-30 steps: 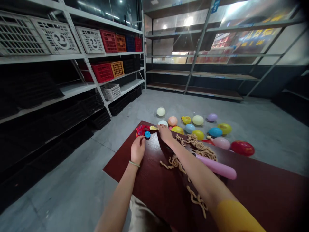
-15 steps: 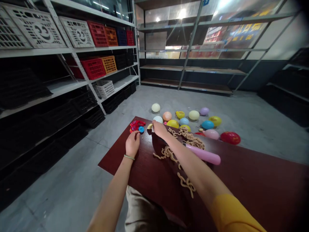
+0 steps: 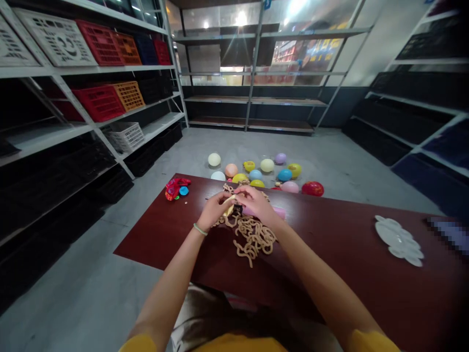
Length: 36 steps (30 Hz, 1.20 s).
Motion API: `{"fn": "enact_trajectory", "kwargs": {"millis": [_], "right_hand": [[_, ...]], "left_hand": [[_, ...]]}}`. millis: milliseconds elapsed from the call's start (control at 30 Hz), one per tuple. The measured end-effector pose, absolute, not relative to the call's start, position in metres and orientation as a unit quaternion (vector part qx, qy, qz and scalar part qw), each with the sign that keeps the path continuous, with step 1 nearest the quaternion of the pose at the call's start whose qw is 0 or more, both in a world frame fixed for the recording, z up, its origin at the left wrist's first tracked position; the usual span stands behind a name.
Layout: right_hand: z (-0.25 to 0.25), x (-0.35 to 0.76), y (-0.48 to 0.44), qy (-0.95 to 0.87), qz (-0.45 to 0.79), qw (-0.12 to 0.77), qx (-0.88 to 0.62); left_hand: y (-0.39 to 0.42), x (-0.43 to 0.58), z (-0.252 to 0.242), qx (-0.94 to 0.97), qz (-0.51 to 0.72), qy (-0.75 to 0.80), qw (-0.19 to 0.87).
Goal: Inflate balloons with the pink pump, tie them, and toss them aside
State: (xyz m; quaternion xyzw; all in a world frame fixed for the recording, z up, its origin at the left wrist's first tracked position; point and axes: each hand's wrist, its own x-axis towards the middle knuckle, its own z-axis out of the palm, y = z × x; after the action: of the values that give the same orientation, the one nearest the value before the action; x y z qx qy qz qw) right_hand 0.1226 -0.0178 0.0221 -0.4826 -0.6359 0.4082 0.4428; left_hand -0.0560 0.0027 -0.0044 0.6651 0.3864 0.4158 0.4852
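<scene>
Over the table point(image 3: 154, 230), both hands meet at a pale yellow, uninflated balloon point(image 3: 229, 209). My left hand point(image 3: 214, 210) pinches it from the left, fingers closed. My right hand point(image 3: 258, 205) has its fingers closed at the balloon's upper right end and partly covers a pink hand pump point(image 3: 280, 213). The pump lies on the table, its dark nozzle end near the balloon; whether they touch I cannot tell. Beneath the hands spreads a tangle of tan, curly strands point(image 3: 252, 234). Flat red balloons point(image 3: 172, 188) lie at the table's left corner, beside a blue one point(image 3: 183, 191).
Inflated balloons point(image 3: 267, 165) in several colours rest on the floor past the table's far edge. A white lobed tray point(image 3: 397, 239) and a blurred dark flat object point(image 3: 450, 232) are on the right. Shelves with crates point(image 3: 98, 102) line the left; a metal rack point(image 3: 252, 100) stands behind.
My right hand has carried the yellow balloon rightward from the table's left part to the pump. My left hand has left the blue balloon and joined it. The view has turned right.
</scene>
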Motion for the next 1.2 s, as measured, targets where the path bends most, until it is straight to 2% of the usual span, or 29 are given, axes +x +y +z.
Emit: {"fn": "enact_trajectory", "kwargs": {"millis": [167, 267, 333, 500, 567, 633, 867, 933, 1067, 1133, 1200], "right_hand": [[-0.005, 0.178, -0.058, -0.521, 0.446, 0.515, -0.514], [-0.018, 0.187, -0.067, -0.478, 0.464, 0.545, -0.51], [-0.022, 0.186, -0.068, -0.46, 0.472, 0.558, -0.505], [-0.021, 0.176, -0.068, -0.439, 0.47, 0.579, -0.501], [-0.018, 0.174, -0.071, -0.438, 0.461, 0.584, -0.504], [-0.016, 0.173, -0.074, -0.438, 0.446, 0.59, -0.51], [-0.009, 0.179, -0.076, -0.451, 0.367, 0.601, -0.549], [-0.007, 0.179, -0.074, -0.463, 0.333, 0.601, -0.56], [0.002, 0.17, -0.077, -0.522, 0.286, 0.572, -0.564], [0.007, 0.162, -0.082, -0.571, 0.25, 0.554, -0.553], [0.009, 0.156, -0.087, -0.625, 0.166, 0.536, -0.543]], "left_hand": [[-0.012, -0.007, -0.015, 0.599, 0.385, 0.37, 0.596], [-0.016, 0.007, -0.025, 0.576, 0.409, 0.362, 0.608], [-0.016, 0.008, -0.032, 0.585, 0.452, 0.378, 0.557], [-0.025, -0.006, -0.039, 0.644, 0.556, 0.446, 0.277], [-0.031, -0.008, -0.037, 0.678, 0.544, 0.433, 0.24], [-0.035, -0.007, -0.035, 0.699, 0.535, 0.405, 0.248], [-0.034, -0.01, -0.03, 0.592, 0.604, 0.405, 0.348], [-0.039, -0.007, -0.029, 0.588, 0.558, 0.397, 0.43], [-0.053, 0.009, -0.029, 0.6, 0.328, 0.31, 0.661], [-0.056, 0.017, -0.03, 0.547, 0.305, 0.271, 0.731], [-0.056, 0.019, -0.03, 0.48, 0.351, 0.252, 0.763]]}}
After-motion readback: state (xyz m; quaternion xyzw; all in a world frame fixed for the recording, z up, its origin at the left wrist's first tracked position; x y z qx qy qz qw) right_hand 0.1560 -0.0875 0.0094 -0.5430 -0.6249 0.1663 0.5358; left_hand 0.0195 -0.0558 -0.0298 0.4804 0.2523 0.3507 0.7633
